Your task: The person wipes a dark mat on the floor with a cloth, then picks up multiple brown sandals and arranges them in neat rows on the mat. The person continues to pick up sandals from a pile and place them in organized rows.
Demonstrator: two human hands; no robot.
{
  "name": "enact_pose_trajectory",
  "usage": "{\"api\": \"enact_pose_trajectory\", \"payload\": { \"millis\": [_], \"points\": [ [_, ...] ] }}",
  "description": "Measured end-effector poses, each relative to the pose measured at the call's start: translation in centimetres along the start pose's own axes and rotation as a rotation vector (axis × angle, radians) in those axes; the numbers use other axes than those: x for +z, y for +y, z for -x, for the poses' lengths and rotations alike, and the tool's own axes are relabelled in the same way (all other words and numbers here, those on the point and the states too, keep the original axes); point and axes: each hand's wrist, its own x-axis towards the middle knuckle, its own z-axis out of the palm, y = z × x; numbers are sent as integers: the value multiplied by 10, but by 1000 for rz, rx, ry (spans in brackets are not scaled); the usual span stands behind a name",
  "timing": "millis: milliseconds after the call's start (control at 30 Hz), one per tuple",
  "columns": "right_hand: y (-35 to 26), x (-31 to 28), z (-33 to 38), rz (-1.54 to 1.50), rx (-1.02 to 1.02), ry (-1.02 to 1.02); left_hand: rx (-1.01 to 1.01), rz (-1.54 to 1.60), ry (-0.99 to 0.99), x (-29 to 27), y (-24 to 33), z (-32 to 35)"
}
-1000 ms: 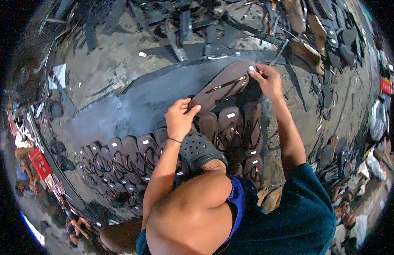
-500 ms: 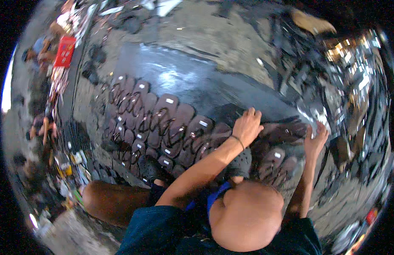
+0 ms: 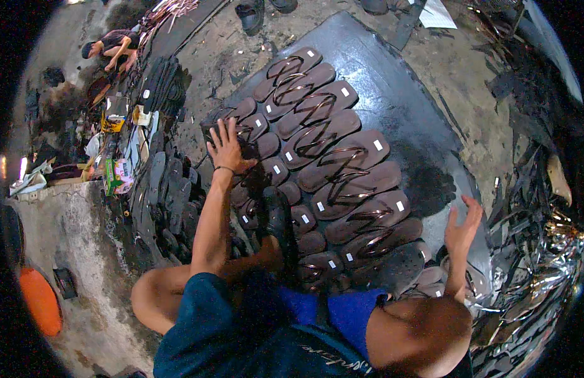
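Observation:
Rows of brown flip-flops (image 3: 361, 140) with shiny brown straps and small white labels lie closely packed on a dark, glossy sheet (image 3: 399, 79). My left hand (image 3: 226, 150) is at the left end of the rows, its fingers spread above or against the flip-flops there; contact is hard to tell. On the right, my right hand (image 3: 463, 222) hovers over the sheet's near right part, fingers apart and nothing in them. My feet wear dark clogs, one (image 3: 276, 211) among the nearer flip-flops and another (image 3: 396, 268) at the right end of the rows.
Black soles (image 3: 160, 201) are piled at the left, beside colourful packets (image 3: 119, 175). Dark and shiny scraps (image 3: 544, 264) cover the right side. A person (image 3: 119, 49) crouches far left. Loose black footwear (image 3: 249, 17) and white paper (image 3: 437, 14) lie at the back.
The view has turned toward the left. My left hand has gone from the right end of the rows to their left end. My right hand stays over the sheet's right part.

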Motion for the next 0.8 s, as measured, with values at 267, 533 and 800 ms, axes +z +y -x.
{"api": "enact_pose_trajectory", "payload": {
  "millis": [267, 533, 800],
  "points": [
    [-121, 11, -16, -377, -1, -138, 140, 428, 550, -71, -54, -26],
    [-112, -68, -17, -1581, 545, -487, 577, 1724, -422, -195, 141, 74],
    [-2, -119, 60, -1546, 848, -133, 606, 1605, -997, -124, 281, 132]
  ]
}}
